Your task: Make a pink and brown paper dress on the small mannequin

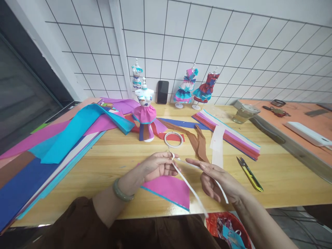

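Above the front of the wooden table, my left hand [157, 166] pinches a narrow white strip [191, 189] where it forms a small loop at the fingertips. One tail of the strip hangs down past the table edge. The other tail runs across to my right hand [216, 178], which grips it between thumb and fingers, its end dangling below. Under my hands lies a pink piece with a blue edge [172, 191], partly covered by my left hand. A roll of tape [165, 141] rests just beyond. Farther back stands a mini dress form [144, 113] in a pink skirt.
Coloured sheets [70, 133] pile up at left. Thread snips [249, 174] lie at right, near folded strips [233, 138]. A phone [163, 92] and more dressed forms [183, 88] stand by the wall. A glass of liquid [245, 114] sits back right. A red-lined bin [215, 224] is below.
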Available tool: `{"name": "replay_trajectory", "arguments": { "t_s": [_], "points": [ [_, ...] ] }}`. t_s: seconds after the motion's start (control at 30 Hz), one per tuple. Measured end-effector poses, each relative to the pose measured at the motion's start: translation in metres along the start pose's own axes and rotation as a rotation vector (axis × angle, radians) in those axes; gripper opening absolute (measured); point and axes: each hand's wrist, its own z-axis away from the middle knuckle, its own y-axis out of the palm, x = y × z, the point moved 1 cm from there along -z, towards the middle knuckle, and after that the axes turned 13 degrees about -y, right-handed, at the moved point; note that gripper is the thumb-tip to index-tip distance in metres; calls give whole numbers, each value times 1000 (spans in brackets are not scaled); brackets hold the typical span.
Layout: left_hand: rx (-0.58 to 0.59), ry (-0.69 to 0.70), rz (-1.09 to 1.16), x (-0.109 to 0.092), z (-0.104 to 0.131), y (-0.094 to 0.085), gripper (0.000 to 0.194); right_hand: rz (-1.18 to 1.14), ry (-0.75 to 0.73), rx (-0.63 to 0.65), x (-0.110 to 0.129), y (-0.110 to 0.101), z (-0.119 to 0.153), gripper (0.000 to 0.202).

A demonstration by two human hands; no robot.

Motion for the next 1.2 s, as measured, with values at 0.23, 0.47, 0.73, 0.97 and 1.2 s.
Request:
{"name": "replay_trajectory", "arguments": {
  "t_s": [0.23, 0.47, 0.73, 0.97, 1.2],
  "points": [
    [13, -32, -41, 0, 0, -1, 24, 22, -36, -66, -8, -2, 9, 59],
    [96, -88, -124, 3, 3, 5, 26, 124, -185, -133, -11, -5, 19, 31],
    [135, -137, -176, 7, 2, 3, 33, 390, -200, -126, -9, 8, 32, 30],
    [123, -138, -200, 9, 2, 3, 37, 327, -169, -188, -26, 6, 42, 40],
    [137, -154, -218, 9, 2, 3, 37, 312, -150, -182, -21, 3, 45, 50]
  ]
}}
